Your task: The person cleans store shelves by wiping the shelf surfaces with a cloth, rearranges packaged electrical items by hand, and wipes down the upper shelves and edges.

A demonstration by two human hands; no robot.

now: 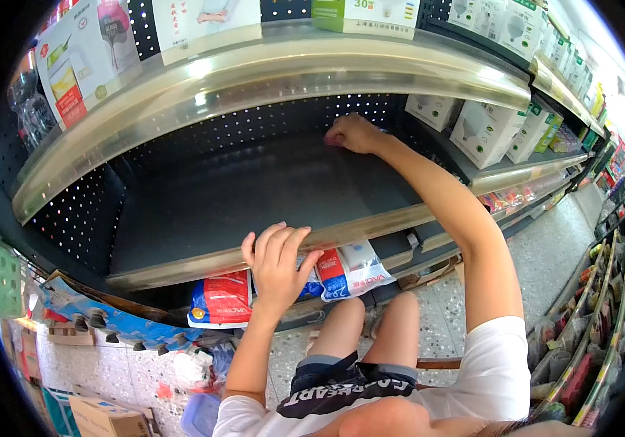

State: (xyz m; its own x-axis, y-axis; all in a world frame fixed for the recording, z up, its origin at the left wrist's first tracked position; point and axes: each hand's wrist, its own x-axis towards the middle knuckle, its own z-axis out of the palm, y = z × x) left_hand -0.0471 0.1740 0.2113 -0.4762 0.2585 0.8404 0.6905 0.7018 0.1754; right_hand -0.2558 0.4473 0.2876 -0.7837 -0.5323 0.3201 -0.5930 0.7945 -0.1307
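Observation:
My right hand reaches deep into a black shelf, near its perforated back panel. Its fingers are closed around a small dark-pink piece that looks like cloth; most of it is hidden in the hand. My left hand rests on the front edge strip of the same shelf, fingers spread and holding nothing. Below that edge, red, white and blue plastic packs lie on a lower shelf, on both sides of my left wrist.
Boxed goods stand on the shelf above, behind a clear curved front strip. White boxes with bulb pictures fill shelves at the right. Cardboard boxes and a blue plastic tub sit on the speckled floor at lower left.

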